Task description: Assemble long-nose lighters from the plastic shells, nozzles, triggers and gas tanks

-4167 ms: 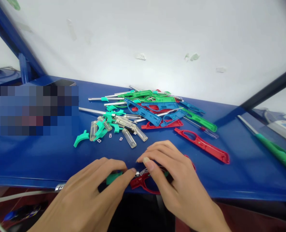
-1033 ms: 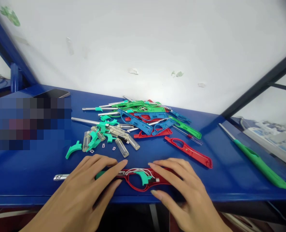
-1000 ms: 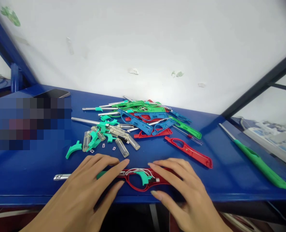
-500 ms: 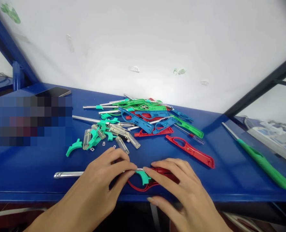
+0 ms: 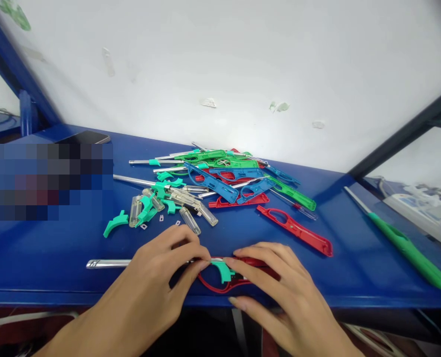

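At the front of the table lies a half-assembled stick lighter. It has a red casing half point(image 5: 213, 286), a metal tube point(image 5: 106, 264) pointing left and a teal trigger point(image 5: 223, 271). My left hand point(image 5: 164, 272) is closed in a pinch where the tube meets the casing, and its fingertips hide that spot. Bent over the casing's right part, my right hand point(image 5: 280, 282) holds it down. Its index fingertip is by the top of the trigger, other fingers reach the far edge, and the thumb is apart in front. What lies under the right fingers is hidden.
Behind my hands are loose teal triggers point(image 5: 116, 223), clear fuel tanks point(image 5: 189, 220) and a pile of coloured casings point(image 5: 213, 183) with metal tubes. A separate red casing half point(image 5: 294, 230) and a green lighter point(image 5: 409, 250) lie to the right. A phone point(image 5: 90, 138) is back left.
The view has shifted slightly. Both hands stay at the lighter with almost the same hold, and the lighter sits a little further right in view.
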`<state>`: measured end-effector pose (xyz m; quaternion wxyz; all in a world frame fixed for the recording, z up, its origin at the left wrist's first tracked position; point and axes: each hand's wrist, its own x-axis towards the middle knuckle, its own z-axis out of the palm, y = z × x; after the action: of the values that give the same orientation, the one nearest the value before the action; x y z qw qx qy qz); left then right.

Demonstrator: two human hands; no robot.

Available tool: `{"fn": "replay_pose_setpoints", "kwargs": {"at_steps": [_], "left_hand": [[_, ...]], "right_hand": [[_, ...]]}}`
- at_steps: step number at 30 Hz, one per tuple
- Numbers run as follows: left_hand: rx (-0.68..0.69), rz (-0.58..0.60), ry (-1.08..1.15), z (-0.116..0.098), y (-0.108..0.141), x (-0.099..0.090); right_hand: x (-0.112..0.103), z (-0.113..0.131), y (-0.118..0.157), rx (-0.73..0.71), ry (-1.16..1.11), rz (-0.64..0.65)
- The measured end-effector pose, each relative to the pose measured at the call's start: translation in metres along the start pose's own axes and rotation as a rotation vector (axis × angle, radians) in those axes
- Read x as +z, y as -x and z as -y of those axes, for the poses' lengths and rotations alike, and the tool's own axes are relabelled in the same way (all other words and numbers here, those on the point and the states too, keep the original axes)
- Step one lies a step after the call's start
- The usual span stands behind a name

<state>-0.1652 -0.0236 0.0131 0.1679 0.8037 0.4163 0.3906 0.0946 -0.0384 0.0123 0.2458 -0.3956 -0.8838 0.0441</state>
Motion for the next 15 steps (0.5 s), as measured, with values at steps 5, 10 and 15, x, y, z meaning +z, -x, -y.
{"fn": "replay_pose_setpoints", "kwargs": {"at_steps": [5, 10, 15], "left_hand": [[0.036, -0.002, -0.027, -0.0031, 0.0016, 0.0], [0.021, 0.003, -0.041, -0.0041, 0.0019, -0.0004], [0.003, 0.032, -0.009, -0.0036, 0.0035, -0.0012]], "right_hand": [[0.0007, -0.0016, 0.001, -0.016, -0.011, 0.006], [0.001, -0.0028, 0.0032, -0.029, -0.022, -0.008], [0.0016, -0.0014, 0.0032, -0.013, -0.03, -0.028]]}}
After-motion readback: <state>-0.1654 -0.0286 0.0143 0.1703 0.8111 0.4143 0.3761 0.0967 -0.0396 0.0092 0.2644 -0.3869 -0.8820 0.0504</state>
